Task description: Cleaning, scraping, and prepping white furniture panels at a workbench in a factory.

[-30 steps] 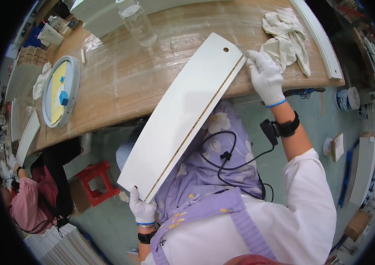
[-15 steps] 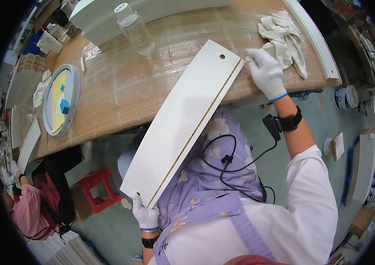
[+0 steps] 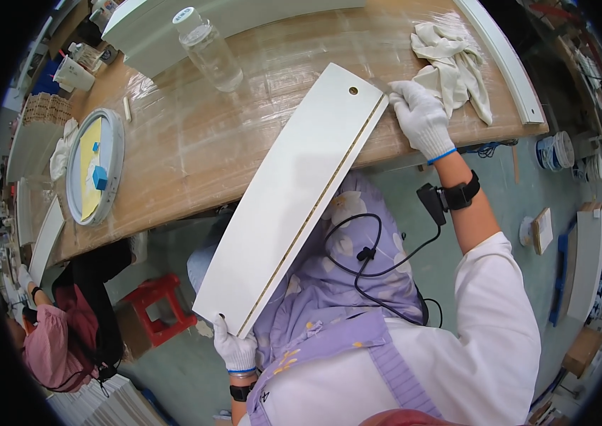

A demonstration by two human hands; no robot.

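Observation:
A long white board (image 3: 294, 192) with a groove along its right edge and a hole near each end slants from my lap up onto the table. Its lower end is gripped by my left hand (image 3: 235, 349), in a white knit glove, with the fingers partly hidden beneath. My right hand (image 3: 420, 119), gloved alike, is at the upper right corner of the board, fingers bent together with their tips at the grooved edge. Whatever those fingers pinch, if anything, is too small to make out. Just beyond that hand lies a crumpled white cloth (image 3: 450, 67).
On the film-covered table (image 3: 173, 153) stand a clear bottle (image 3: 210, 57) and a round grey lid (image 3: 118, 167) holding blue blocks. White panels (image 3: 145, 42) line the far side. A black cable (image 3: 379, 241) loops over my lap. Another person (image 3: 56, 334) sits left, beside a red stool (image 3: 155, 305).
My right hand has come slightly left and down, its fingertips now closer to the corner of the board. My left hand keeps its grip; the board has barely moved.

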